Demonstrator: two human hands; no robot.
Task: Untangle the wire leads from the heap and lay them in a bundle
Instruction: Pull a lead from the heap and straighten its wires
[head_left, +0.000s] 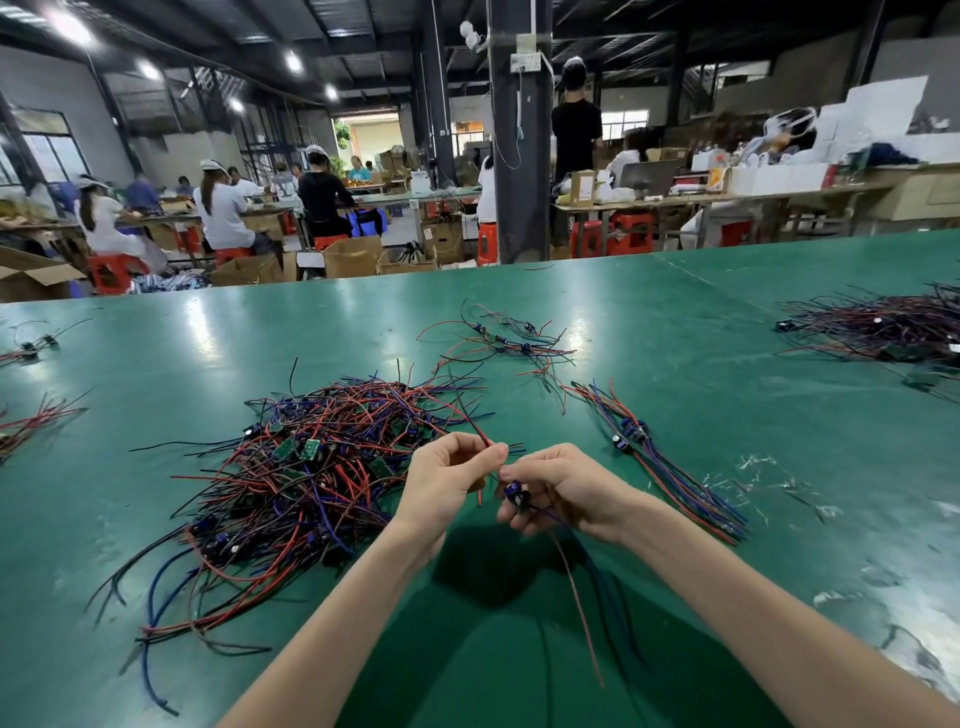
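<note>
A tangled heap of red, black and blue wire leads (306, 467) with small green circuit boards lies on the green table (675, 332), left of my hands. My left hand (447, 480) pinches a red-and-black wire that runs up out of the heap's right edge. My right hand (558, 491) grips one lead by its small blue component (514, 491); its red and blue wires hang down toward me. To the right lies a straightened bundle of leads (660, 457), set diagonally on the table.
A loose scatter of leads (504, 340) lies beyond my hands. Another big heap (883, 327) sits at the far right, and small groups at the left edge (31, 421). Bits of clear scrap (753, 467) lie near the bundle. Seated people work at benches behind the table.
</note>
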